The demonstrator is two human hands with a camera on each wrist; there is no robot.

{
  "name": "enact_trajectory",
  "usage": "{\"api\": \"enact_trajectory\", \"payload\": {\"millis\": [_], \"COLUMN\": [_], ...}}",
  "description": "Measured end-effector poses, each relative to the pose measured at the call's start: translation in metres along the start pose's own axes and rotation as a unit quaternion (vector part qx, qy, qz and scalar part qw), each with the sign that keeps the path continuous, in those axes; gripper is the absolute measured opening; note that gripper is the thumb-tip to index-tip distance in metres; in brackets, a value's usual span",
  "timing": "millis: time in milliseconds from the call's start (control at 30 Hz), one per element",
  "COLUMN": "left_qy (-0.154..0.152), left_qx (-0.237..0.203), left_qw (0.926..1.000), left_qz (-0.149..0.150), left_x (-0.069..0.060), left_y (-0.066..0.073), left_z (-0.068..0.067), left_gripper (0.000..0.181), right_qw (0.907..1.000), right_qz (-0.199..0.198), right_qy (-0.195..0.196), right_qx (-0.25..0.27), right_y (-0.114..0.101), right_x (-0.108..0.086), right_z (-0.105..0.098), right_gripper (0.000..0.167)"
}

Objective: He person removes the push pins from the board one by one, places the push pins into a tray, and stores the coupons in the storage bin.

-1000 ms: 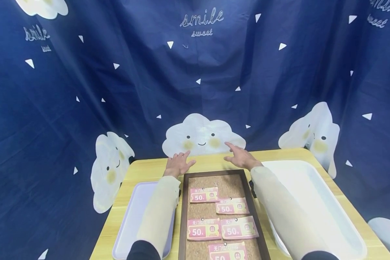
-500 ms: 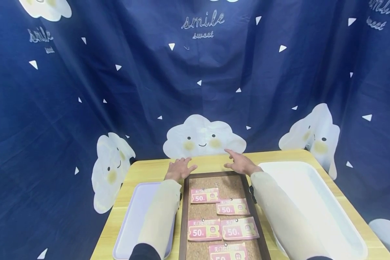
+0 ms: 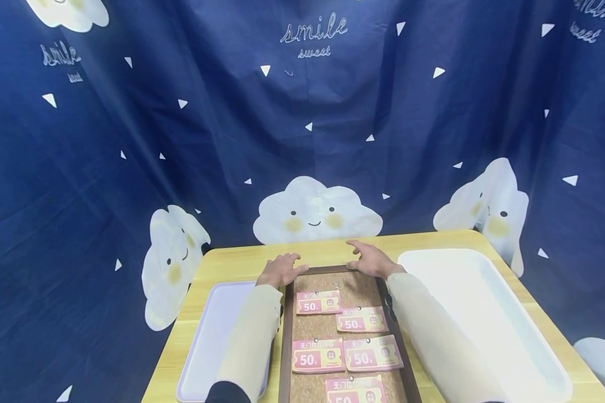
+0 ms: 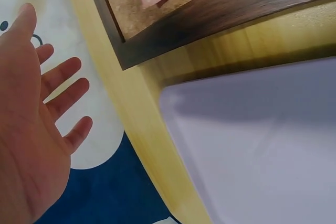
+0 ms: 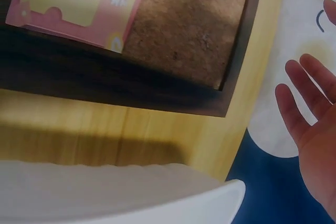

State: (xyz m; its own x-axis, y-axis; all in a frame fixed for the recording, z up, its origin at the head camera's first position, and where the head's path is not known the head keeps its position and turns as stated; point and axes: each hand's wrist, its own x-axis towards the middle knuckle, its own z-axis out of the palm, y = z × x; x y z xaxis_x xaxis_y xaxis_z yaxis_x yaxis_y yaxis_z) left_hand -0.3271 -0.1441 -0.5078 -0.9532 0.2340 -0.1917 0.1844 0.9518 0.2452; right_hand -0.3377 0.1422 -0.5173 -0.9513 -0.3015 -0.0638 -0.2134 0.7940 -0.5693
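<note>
Corkboard (image 3: 364, 285), left hand (image 3: 280, 270), right hand (image 3: 372, 261) near far corners, table strip (image 3: 327, 251) beyond.

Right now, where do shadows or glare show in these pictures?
Head view: the white tray looks washed out; left wrist view: a soft shadow crosses the lavender tray; right wrist view: shadow bands the table between the corkboard and white tray.

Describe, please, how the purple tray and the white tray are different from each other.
The purple tray is pale lilac, while the white tray is plain white. The white tray looks larger than the purple tray. The purple tray lies left of the board, the white tray right of it. Both have rounded corners and rest on the table.
</note>
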Motion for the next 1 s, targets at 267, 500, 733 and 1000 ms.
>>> {"api": "enact_trajectory", "payload": {"millis": [267, 500, 733, 1000], "left_qy": [0.001, -0.006, -0.009, -0.009], "left_qx": [-0.016, -0.042, -0.068, -0.089], "left_qw": [0.9997, 0.9989, 0.9976, 0.9958], "left_qz": [0.018, 0.020, 0.014, 0.019], "left_x": [0.001, 0.001, -0.001, -0.003], "left_y": [-0.003, -0.005, -0.007, -0.006], "left_z": [0.009, 0.025, 0.037, 0.041], "left_gripper": [0.057, 0.051, 0.046, 0.043], "right_qw": [0.9998, 0.9995, 0.9987, 0.9979], "right_qz": [-0.017, -0.013, -0.020, -0.027], "right_qy": [-0.005, -0.009, -0.022, -0.020], "right_qx": [0.010, 0.028, 0.042, 0.055], "right_y": [0.003, 0.003, 0.003, 0.002], "right_x": [-0.003, -0.007, -0.011, -0.011], "right_z": [0.013, 0.027, 0.035, 0.046], "right_gripper": [0.074, 0.072, 0.073, 0.074]}}
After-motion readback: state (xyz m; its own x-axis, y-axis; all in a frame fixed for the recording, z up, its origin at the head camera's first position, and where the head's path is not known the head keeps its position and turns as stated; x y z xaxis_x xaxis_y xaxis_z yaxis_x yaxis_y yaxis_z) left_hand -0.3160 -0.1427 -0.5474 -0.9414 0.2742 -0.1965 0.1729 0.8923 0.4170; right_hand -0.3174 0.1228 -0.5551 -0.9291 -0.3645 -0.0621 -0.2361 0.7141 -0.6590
